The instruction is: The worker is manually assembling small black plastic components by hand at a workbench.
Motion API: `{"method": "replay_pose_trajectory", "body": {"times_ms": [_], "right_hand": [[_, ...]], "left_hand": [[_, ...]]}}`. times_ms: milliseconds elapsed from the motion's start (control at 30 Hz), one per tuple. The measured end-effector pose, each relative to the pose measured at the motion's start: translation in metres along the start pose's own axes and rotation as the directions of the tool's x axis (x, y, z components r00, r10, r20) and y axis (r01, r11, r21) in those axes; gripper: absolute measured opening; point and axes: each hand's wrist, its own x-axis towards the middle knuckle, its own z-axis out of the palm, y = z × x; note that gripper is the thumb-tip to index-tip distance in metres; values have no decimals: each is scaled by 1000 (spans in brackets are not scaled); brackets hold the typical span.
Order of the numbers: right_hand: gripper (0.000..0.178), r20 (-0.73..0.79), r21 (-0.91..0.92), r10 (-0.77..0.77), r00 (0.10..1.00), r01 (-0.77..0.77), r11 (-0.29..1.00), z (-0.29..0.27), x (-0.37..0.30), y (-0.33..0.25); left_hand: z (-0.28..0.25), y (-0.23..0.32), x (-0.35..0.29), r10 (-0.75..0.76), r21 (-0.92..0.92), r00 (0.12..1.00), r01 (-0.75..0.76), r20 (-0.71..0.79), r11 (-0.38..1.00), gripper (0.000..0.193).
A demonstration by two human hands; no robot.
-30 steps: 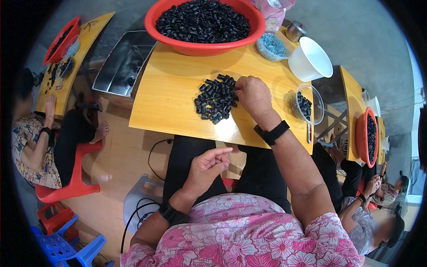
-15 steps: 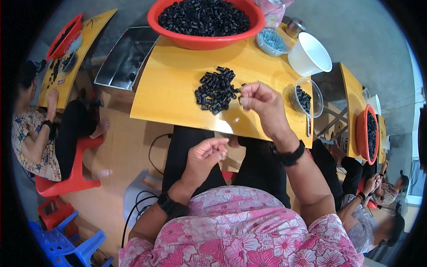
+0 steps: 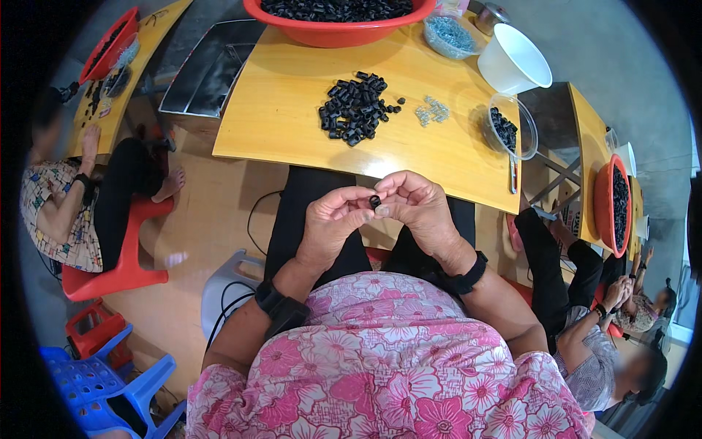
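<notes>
Just off the table's front edge, above my lap, both hands meet at the fingertips. Between them is a small black tubular piece [image 3: 375, 202], its round end showing. My left hand [image 3: 330, 219] is closed, thumb and fingers pinching it from the left. My right hand [image 3: 423, 214] pinches it from the right; whether a second small part is in those fingers is hidden. Ahead on the table lies a loose pile of black tubular pieces [image 3: 352, 111]. To its right is a small scatter of clear pieces [image 3: 433, 111].
A red basin [image 3: 336, 33] of black pieces stands at the table's far side. Right of it are a clear bowl [image 3: 452, 50] of small clear parts and a white tub [image 3: 504, 62]. A clear container [image 3: 528, 139] and a slim tool [image 3: 513, 175] lie near the right edge.
My right hand has come back from beside the pile to meet my left hand over my lap. The black piece now shows between them, and the clear pieces are uncovered.
</notes>
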Motion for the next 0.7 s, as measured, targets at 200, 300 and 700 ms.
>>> {"method": "replay_pose_trajectory", "body": {"times_ms": [200,300,700], "right_hand": [[27,-7,30,81,997,-80,996,2,-4,-6],[25,42,5,92,995,-92,996,-2,-3,-1],[7,-271,-474,-88,958,-53,879,-46,27,-20]], "left_hand": [[-2,-2,-1,-26,79,1000,26,-10,997,24],[-4,0,-3,-37,137,999,39,-11,990,22],[2,5,0,-205,59,979,203,25,977,12]]}}
